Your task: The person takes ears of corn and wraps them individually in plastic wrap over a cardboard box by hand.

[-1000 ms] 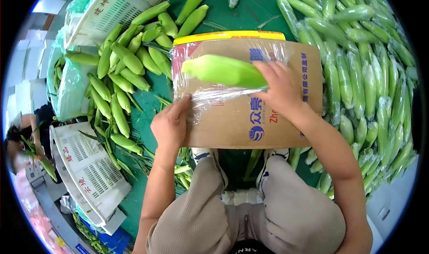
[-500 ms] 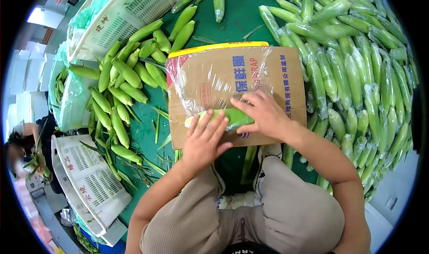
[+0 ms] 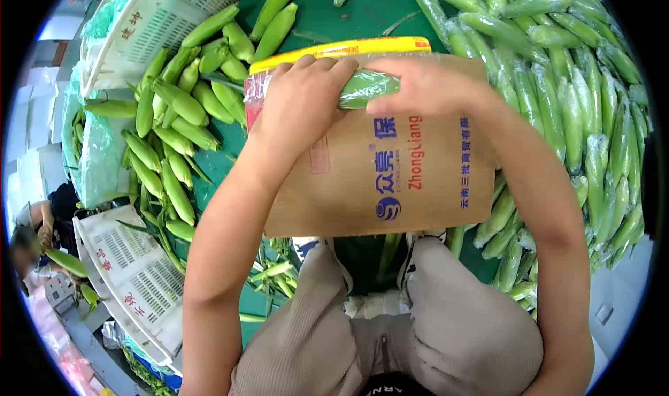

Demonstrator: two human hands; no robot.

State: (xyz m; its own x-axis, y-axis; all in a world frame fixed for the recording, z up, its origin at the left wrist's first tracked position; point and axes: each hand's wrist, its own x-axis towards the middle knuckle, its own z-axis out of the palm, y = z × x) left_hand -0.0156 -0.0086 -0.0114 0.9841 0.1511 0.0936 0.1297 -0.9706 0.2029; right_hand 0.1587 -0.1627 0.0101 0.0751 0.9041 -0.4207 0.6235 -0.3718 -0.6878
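A green ear of corn (image 3: 369,89) in its husk, with clear plastic film around it, lies across the far part of a printed cardboard box (image 3: 334,194). My left hand (image 3: 306,93) is closed over its left end, knuckles up, hiding that end. My right hand (image 3: 428,89), somewhat blurred, grips the right end, thumb on the near side and fingers on the far side. A yellow strip (image 3: 348,47) runs along the box's far edge just beyond my hands. Some clear film (image 3: 256,89) shows on the box's far left corner.
Unwrapped corn (image 3: 181,103) is piled on the left, beside white plastic crates (image 3: 132,263) and green bags (image 3: 104,159). A large heap of film-wrapped corn (image 3: 557,96) fills the right. Husk scraps lie near my feet. Another person (image 3: 45,229) holds corn at far left.
Both hands have pushed the ear of corn away from me, from the near part of the box to its far edge. Film now covers the ear. The view has shifted slightly.
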